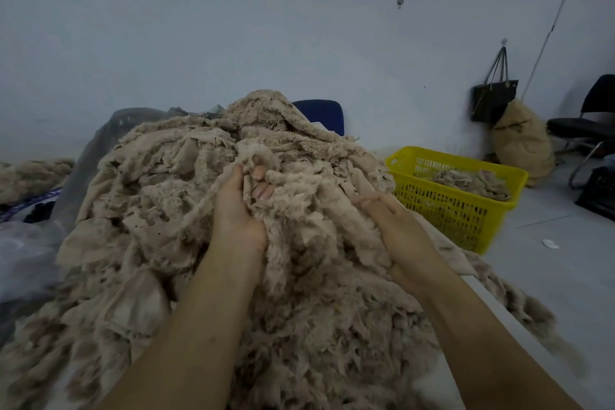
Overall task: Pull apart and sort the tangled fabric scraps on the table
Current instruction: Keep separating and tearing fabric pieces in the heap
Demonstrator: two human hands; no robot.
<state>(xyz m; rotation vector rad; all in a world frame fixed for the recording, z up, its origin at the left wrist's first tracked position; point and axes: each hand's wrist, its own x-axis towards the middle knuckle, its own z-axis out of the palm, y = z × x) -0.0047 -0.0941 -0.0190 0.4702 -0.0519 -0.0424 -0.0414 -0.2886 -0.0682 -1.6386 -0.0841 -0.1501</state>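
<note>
A big heap of tangled beige fleecy fabric scraps point(159, 196) covers the table and rises toward the wall. My left hand point(238, 206) is in the middle of the heap, fingers curled around a fluffy scrap point(256, 151) that stands up above it. My right hand point(396, 230) is just to the right, its fingers buried in the fleece and closed on a clump; the fingertips are hidden. A white strip of table edge point(519, 323) shows at the right under loose scraps.
A yellow plastic basket point(446, 210) with some beige scraps stands on the floor to the right. Behind it are a stuffed sack point(522, 143), a hanging dark bag point(492, 100) and a black chair point(589, 123). A blue chair back point(322, 113) rises behind the heap. Clear plastic sheeting point(30, 243) lies left.
</note>
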